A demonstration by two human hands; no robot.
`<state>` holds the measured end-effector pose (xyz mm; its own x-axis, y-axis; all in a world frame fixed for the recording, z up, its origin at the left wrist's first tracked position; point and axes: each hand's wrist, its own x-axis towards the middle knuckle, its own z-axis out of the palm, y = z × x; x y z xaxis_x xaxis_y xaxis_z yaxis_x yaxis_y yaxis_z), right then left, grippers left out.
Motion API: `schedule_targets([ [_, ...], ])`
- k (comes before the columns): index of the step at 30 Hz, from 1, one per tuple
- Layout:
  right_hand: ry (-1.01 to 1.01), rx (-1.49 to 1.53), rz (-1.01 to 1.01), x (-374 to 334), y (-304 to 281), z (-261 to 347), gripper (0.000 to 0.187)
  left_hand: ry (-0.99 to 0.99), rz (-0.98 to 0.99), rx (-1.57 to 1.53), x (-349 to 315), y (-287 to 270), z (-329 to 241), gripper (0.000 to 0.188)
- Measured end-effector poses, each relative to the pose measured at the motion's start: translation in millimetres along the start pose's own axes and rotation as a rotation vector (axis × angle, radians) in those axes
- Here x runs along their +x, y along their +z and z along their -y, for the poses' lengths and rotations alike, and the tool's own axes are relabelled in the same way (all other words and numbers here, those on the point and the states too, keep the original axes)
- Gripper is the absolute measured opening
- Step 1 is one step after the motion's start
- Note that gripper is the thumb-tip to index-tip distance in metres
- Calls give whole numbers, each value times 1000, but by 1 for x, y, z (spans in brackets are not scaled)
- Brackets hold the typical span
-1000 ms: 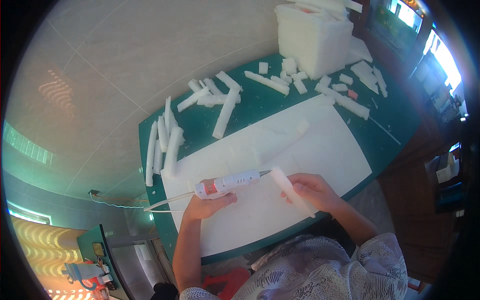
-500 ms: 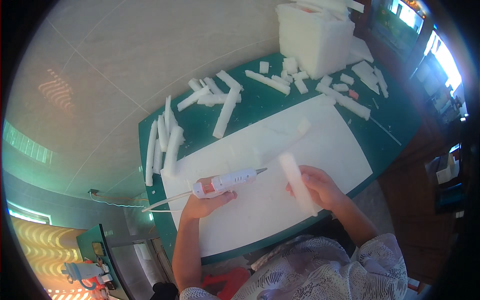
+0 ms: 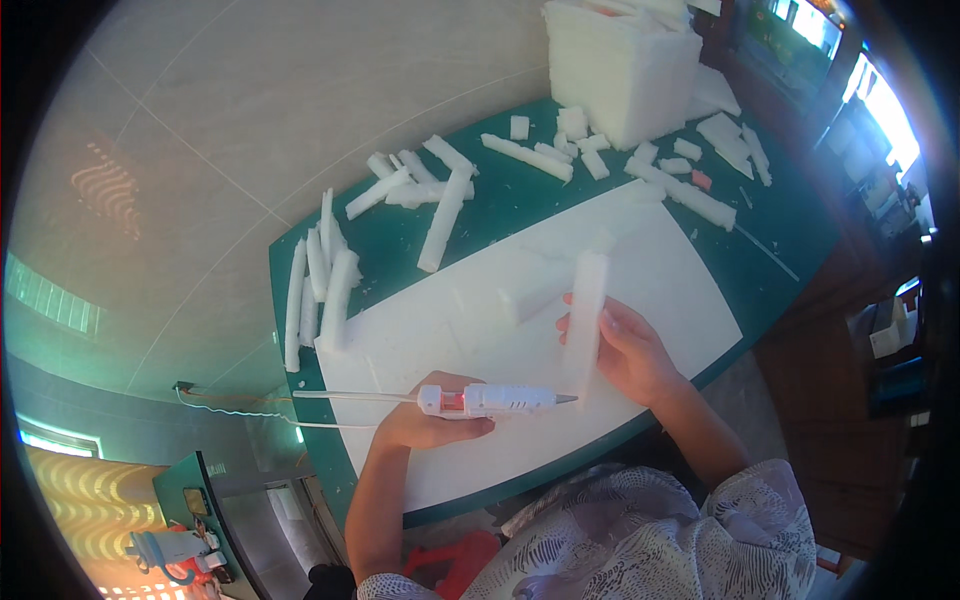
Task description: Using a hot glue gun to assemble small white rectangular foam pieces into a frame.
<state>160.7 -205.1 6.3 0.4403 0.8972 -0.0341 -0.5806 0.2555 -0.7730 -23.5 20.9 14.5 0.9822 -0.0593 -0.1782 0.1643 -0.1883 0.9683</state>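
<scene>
My left hand [image 3: 430,418] is wrapped round a white hot glue gun [image 3: 500,401], its metal nozzle pointing right. The nozzle tip is at the lower end of a white foam strip [image 3: 586,315]; whether it touches cannot be told. My right hand [image 3: 630,350] grips that strip near its middle, fingers behind and thumb at its right side, and the strip stands nearly upright in view. Below both hands lies a large white board [image 3: 480,465]. A pale foam block [image 3: 535,290] rests on it beyond the strip, hard to tell from the board.
Foam strips [image 3: 340,300] lie at the table's left, and more strips [image 3: 445,215] along its far side. A big white foam box [image 3: 620,80] stands at the far right of the green table [image 3: 390,265], with small foam pieces [image 3: 572,125] before it. The gun's cord [image 3: 350,397] runs left.
My left hand has brought the glue gun right and nearer to me, levelling it. My right hand has turned the foam strip more upright, so the nozzle is now at its lower end.
</scene>
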Motion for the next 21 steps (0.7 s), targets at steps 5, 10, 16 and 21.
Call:
schedule_targets([
  [5,-9,1,-6,0,2,3,48,-3,57,24,1,-3,4,23],
  [10,-2,-4,-1,-1,0,2,46,20,-21,-40,0,-2,-2,21],
  [16,61,-232,-4,-8,-15,16,42,61,-122,-128,-5,-15,-8,23],
  [21,-54,-730,11,4,-13,50,42,58,-208,-215,-16,-29,0,29],
])
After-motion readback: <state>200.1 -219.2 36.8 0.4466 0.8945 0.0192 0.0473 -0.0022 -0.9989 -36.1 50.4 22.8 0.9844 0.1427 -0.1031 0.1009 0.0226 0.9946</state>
